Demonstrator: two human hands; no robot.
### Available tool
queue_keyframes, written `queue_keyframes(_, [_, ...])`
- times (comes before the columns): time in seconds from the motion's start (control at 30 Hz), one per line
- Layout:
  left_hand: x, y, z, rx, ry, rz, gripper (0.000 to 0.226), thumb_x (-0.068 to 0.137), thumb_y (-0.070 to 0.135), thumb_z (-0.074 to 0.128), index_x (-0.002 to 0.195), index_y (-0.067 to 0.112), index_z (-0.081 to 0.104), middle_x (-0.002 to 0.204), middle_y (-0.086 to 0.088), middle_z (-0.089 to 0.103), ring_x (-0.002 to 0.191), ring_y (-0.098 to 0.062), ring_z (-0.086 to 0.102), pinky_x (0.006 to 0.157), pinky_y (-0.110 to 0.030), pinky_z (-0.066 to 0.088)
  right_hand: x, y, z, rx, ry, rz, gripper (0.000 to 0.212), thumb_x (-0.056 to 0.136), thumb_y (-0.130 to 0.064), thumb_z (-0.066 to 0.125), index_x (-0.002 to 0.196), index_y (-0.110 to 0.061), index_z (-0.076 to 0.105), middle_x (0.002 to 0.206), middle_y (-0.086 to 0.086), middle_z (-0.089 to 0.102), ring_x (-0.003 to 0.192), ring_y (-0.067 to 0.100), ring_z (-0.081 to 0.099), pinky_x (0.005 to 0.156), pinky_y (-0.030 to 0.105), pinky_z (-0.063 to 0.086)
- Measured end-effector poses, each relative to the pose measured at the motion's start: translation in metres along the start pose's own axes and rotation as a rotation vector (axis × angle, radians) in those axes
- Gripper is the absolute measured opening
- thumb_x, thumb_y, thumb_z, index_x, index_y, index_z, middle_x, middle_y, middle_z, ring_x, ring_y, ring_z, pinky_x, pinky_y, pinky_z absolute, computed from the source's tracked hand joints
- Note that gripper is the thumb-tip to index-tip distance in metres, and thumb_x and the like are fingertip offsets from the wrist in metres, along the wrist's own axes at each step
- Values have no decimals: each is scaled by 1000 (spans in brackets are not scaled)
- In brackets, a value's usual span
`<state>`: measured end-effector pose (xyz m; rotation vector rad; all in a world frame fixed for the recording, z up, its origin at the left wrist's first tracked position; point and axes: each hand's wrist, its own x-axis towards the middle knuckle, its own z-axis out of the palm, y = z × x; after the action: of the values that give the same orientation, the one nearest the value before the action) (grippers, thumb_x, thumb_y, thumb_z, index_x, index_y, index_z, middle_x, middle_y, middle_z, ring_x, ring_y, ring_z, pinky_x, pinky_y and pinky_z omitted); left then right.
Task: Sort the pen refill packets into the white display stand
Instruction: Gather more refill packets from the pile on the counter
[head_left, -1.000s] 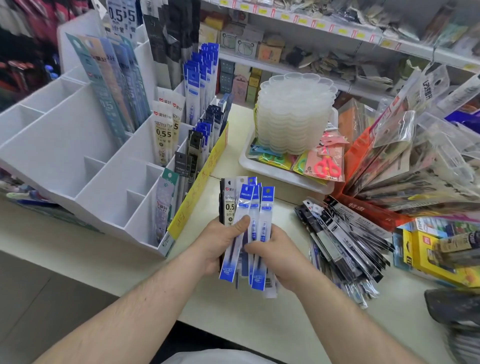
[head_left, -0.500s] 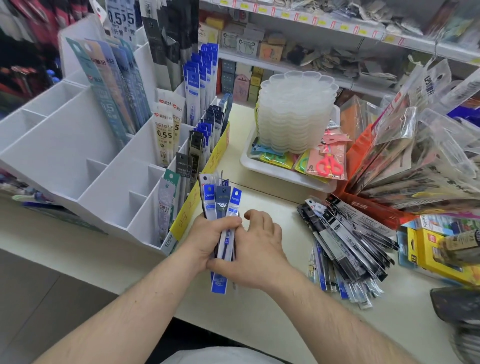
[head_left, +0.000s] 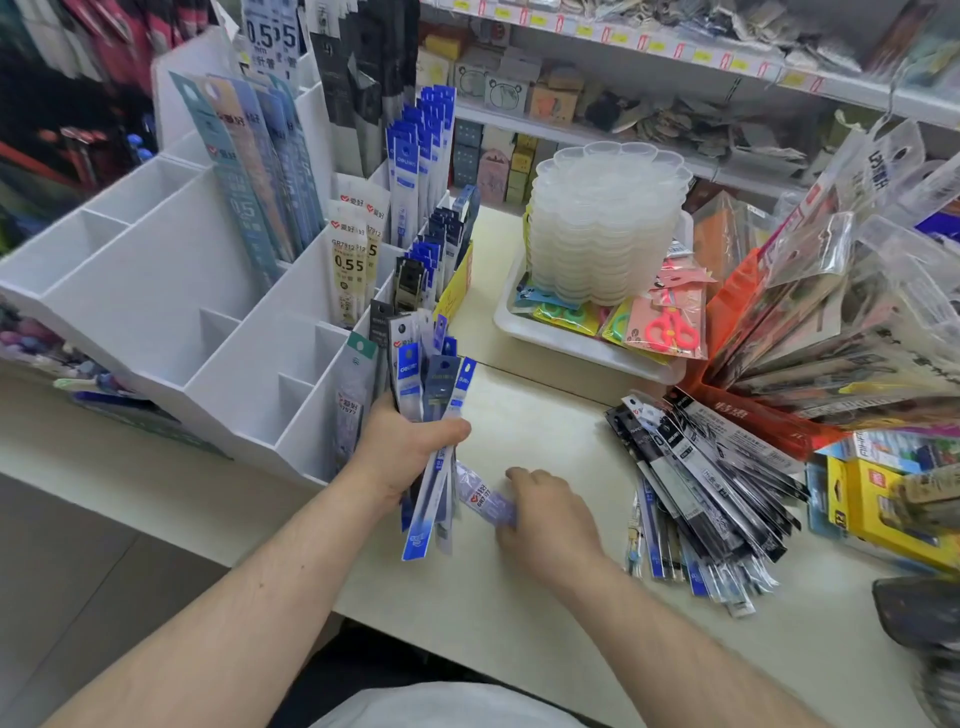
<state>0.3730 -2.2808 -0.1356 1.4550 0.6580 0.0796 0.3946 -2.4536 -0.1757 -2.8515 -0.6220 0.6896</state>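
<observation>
Left hand (head_left: 402, 449) grips a fanned bundle of blue-headed refill packets (head_left: 434, 415) at the white display stand's (head_left: 156, 306) front corner | right hand (head_left: 545, 512) pinches one clear packet (head_left: 483, 496) flat on the tabletop (head_left: 519, 597) | loose packet pile (head_left: 701, 493) lies right of the stand, bare tabletop between.

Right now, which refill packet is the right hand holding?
The pale lilac packet with red lettering, pinched by the right hand low over the counter. The blue and grey ones stand bunched in the left hand.
</observation>
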Motion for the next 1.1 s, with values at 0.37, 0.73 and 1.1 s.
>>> queue_keyframes(0.37, [-8,0,8,-13,146,35,26,77,8,80,92,23,66,82,9,73,82,-12,70,77,-32,55,-8,12,-30,1188,-86,417,17,91,0,40,93,-6,56,88,11,53,51,24,49,47,28,39])
queue_keyframes(0.73, [-33,20,17,-136,189,35,44,57,29,79,98,16,68,85,-3,74,84,-26,73,84,-50,59,-30,-30,-68,1683,-173,251,31,100,-27,39,94,-8,62,63,5,50,46,18,39,47,23,24])
queue_keyframes(1.1, [-62,75,-52,-145,334,275,46,62,22,79,106,11,70,87,0,76,82,-22,74,74,-41,60,-3,-40,-70,1470,-106,119,38,102,-17,43,88,-12,78,81,4,60,63,15,45,61,31,35])
